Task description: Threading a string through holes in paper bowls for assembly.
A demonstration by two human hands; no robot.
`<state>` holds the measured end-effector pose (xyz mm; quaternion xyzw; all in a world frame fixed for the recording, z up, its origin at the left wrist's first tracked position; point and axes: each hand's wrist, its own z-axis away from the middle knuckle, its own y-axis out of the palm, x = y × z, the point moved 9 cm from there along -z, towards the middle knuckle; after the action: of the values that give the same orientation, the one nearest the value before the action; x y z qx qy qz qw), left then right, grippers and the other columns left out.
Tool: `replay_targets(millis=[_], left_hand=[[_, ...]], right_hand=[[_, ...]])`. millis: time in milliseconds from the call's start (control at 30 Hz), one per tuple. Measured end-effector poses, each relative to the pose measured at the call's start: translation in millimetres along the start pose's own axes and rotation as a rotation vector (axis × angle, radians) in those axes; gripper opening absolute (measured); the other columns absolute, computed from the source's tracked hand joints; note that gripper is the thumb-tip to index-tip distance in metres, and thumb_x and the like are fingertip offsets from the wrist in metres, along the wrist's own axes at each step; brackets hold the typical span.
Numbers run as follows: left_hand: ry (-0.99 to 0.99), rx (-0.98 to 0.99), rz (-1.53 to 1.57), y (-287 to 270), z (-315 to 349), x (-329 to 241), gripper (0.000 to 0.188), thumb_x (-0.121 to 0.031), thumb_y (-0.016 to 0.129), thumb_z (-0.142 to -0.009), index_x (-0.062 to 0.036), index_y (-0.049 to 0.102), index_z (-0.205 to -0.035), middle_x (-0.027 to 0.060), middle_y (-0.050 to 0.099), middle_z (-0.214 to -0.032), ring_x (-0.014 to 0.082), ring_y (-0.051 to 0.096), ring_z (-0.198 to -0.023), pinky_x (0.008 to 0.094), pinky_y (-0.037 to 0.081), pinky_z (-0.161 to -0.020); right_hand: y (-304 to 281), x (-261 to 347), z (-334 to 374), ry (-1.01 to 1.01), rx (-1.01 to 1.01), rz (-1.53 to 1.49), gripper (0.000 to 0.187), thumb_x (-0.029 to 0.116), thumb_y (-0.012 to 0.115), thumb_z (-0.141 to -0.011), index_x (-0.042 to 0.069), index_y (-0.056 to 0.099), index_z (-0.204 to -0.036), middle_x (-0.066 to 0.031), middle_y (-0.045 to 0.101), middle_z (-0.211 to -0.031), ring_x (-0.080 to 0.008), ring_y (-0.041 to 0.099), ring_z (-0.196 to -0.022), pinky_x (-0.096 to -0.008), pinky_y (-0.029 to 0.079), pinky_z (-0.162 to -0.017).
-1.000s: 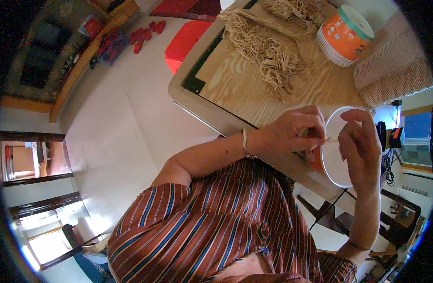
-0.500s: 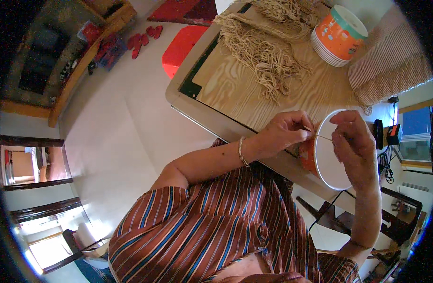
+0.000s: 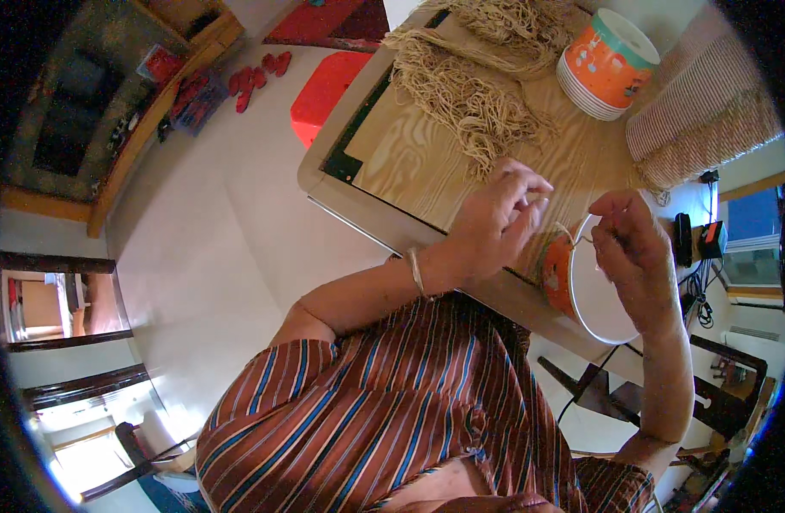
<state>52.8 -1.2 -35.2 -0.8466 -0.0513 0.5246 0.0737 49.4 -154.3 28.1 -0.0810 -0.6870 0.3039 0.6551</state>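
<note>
Beige cord held between both hands above an orange tub at the desk edge.

Left hand (image 3: pixel 495 218) has its fingers pinched narrow on the cord (image 3: pixel 566 231); right hand (image 3: pixel 634 248) pinches the other end, fingers curled close. The cord spans the white lid of the orange tub (image 3: pixel 581 286), lying on its side on the wooden desk (image 3: pixel 410 154). A heap of cords (image 3: pixel 469 94) and a second tub (image 3: pixel 606 64) lie farther back.

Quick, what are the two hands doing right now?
Left hand: fingers curled, pinching a thin cord.
Right hand: closed, pinching the same cord above the orange tub.
</note>
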Motion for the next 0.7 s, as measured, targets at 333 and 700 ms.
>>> replay_targets(millis=[333,700], left_hand=[[0.306,0.204,-0.468,50.9,8.7,-42.2,0.017,-0.017,0.063,-0.078,-0.005,0.052,-0.083,0.0117,0.056,-0.081,0.0297,0.059,-0.075,0.0408,0.046,-0.067],[0.191,0.245,-0.538,54.4,-7.4,-44.5,0.014,-0.011,0.065,-0.076,-0.0072,0.052,-0.081,0.0101,0.057,-0.075,0.0318,0.06,-0.066,0.0418,0.049,-0.058]], right_hand=[[-3.5,3.9,-6.0,-0.018,0.028,0.011,0.013,0.002,0.059,-0.086,0.005,0.056,-0.098,-0.0007,0.052,-0.071,-0.007,0.049,-0.061,-0.0239,0.042,-0.054],[-95.5,-8.6,-19.0,0.009,0.173,0.206,0.023,0.006,0.07,-0.077,0.005,0.06,-0.098,0.0048,0.047,-0.072,-0.0059,0.045,-0.065,-0.0225,0.038,-0.055]])
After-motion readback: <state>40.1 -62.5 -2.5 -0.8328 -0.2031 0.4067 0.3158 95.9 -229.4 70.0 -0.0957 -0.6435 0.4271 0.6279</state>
